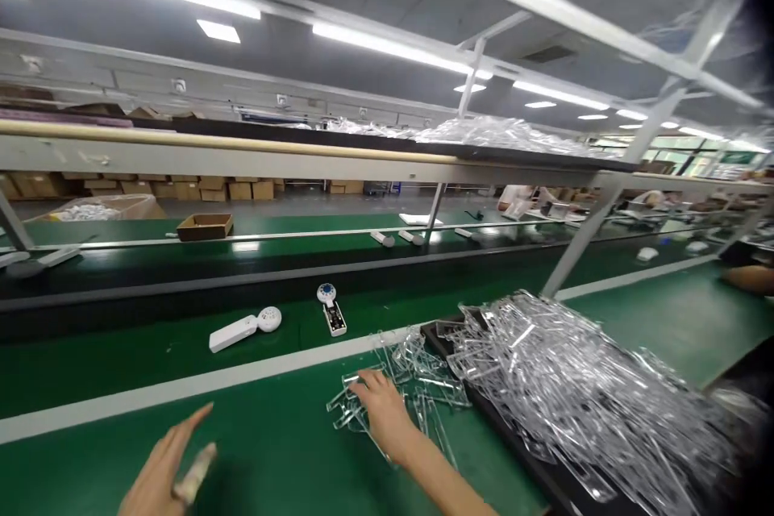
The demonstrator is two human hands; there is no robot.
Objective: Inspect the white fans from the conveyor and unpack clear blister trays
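My right hand (382, 411) lies on the green bench, fingers bent down onto a loose scatter of clear plastic pieces (411, 379). Whether it grips one I cannot make out. My left hand (164, 468) hovers low at the bottom left, fingers stretched out and slightly blurred, with nothing clearly in it. To the right a black tray (513, 439) carries a big heap of the same clear plastic pieces (580, 387). On the conveyor belt beyond lie a white handheld fan (245, 328) and a second fan with a blue centre (330, 308).
A white stripe (181, 387) marks the belt's near edge. A slanted metal post (596, 222) rises behind the tray. An overhead shelf (302, 153) holds more clear plastic. A cardboard box (204, 226) and more white devices sit on the far belt. Another person's arm (746, 278) rests at right.
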